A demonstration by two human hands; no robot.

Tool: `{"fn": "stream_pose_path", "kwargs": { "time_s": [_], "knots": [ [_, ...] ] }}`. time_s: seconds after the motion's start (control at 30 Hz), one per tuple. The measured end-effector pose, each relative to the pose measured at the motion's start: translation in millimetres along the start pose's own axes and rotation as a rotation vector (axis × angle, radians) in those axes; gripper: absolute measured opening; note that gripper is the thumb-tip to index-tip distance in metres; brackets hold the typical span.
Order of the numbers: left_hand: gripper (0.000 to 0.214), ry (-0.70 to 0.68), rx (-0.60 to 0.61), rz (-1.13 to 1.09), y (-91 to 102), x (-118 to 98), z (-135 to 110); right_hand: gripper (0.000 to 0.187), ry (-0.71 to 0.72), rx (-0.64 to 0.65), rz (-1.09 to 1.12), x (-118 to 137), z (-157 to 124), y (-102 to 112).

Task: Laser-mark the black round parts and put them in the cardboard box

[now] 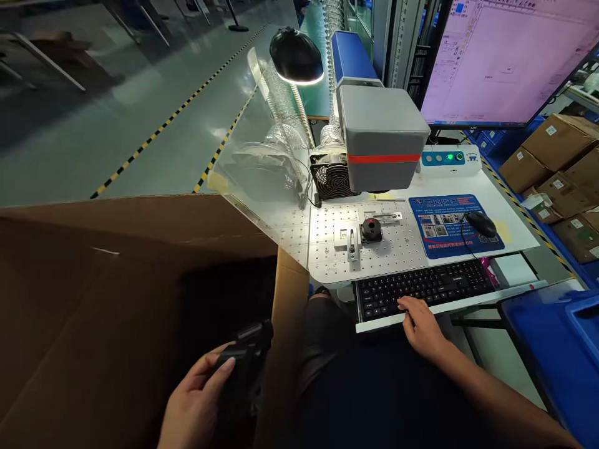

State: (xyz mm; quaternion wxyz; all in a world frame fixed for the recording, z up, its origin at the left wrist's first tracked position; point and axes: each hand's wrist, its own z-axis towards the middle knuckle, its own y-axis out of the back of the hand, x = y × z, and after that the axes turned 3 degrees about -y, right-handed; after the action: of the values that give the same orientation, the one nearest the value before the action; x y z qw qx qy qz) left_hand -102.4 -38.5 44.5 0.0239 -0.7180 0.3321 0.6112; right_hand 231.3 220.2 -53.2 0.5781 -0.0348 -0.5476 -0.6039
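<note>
My left hand (199, 390) reaches over the cardboard box (84, 324) at the lower left, thumb and fingers closed on a black plastic part (255, 337). Dark surroundings hide much of that part's outline. My right hand (423, 327) rests at the front edge of the black keyboard (421, 287), fingertips on its lower keys and nothing held. On the perforated metal plate (322, 249), a round black part (372, 229) sits between small metal fixture brackets (352, 243). Above it hangs the grey machine head (384, 134) with a red stripe.
A blue mouse pad (435, 240) carries a black mouse (482, 224). Behind stand a monitor (505, 62), a lit black lamp (297, 56) and a fan (334, 181). A clear sheet (262, 162) borders the plate's left. Blue bin (552, 349) and cartons (556, 149) are at right.
</note>
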Motion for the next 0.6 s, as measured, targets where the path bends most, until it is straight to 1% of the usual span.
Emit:
{"fn": "stream_pose_path", "kwargs": {
  "time_s": [0.1, 0.17, 0.23, 0.3, 0.37, 0.47, 0.53, 0.6],
  "knots": [
    [0.071, 0.072, 0.035, -0.136, 1.2, 2.0, -1.1, 0.051, -0.025, 0.026, -0.028, -2.7, -0.6, -3.6],
    [0.074, 0.116, 0.055, -0.169, 2.7, 3.8, -2.6, 0.050, -0.047, 0.034, -0.034, -3.1, -0.5, -3.8],
    [0.072, 0.140, 0.118, -0.185, 4.4, 5.6, -4.3, 0.047, -0.067, 0.030, -0.025, -2.0, 1.8, -1.6],
    [0.065, 0.134, 0.208, -0.183, 6.2, 7.3, -5.9, 0.043, -0.091, 0.024, -0.016, 0.8, 8.3, 3.0],
    [0.059, 0.103, 0.294, -0.176, 7.4, 8.5, -7.3, 0.041, -0.112, 0.013, -0.009, 4.6, 20.0, 9.3],
    [0.057, 0.081, 0.408, -0.198, 5.5, 9.1, -9.1, 0.037, -0.105, -0.028, 0.008, 11.0, 46.6, 18.8],
    [0.055, 0.103, 0.490, -0.238, -0.5, 9.2, -11.3, 0.034, -0.088, -0.066, 0.021, 14.4, 68.2, 23.1],
    [0.055, 0.129, 0.574, -0.270, -11.2, 10.6, -15.7, 0.032, -0.084, -0.096, 0.030, 16.3, 90.5, 24.2]
  ]
}}
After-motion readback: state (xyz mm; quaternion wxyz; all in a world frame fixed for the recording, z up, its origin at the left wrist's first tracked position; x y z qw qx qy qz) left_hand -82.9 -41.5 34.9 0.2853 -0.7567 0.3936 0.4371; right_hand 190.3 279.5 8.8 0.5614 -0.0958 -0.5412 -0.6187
